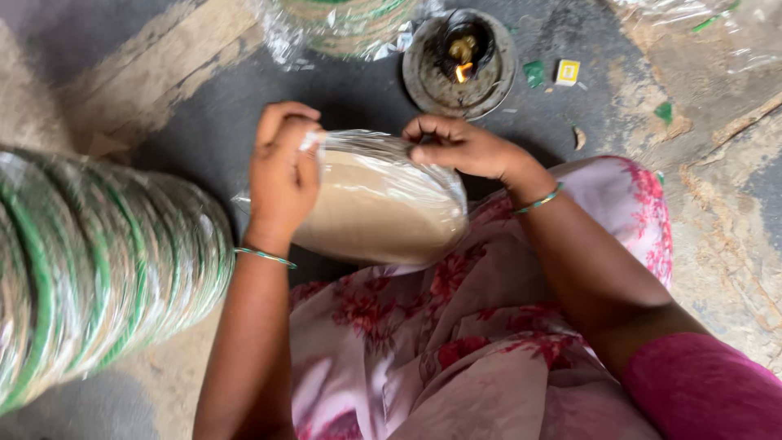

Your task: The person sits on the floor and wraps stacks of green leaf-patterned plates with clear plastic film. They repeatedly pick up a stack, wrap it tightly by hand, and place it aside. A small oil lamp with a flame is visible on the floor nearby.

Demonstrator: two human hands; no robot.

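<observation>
Pink flowered cloth (pixel 456 342) covered the lap. Above it, at twelve o'clock, the stack of round plates in clear plastic (pixel 383 208) lay sideways. Left hand (pixel 283 175) gripped its left end; right hand (pixel 464 148) pinched the plastic on top.
</observation>
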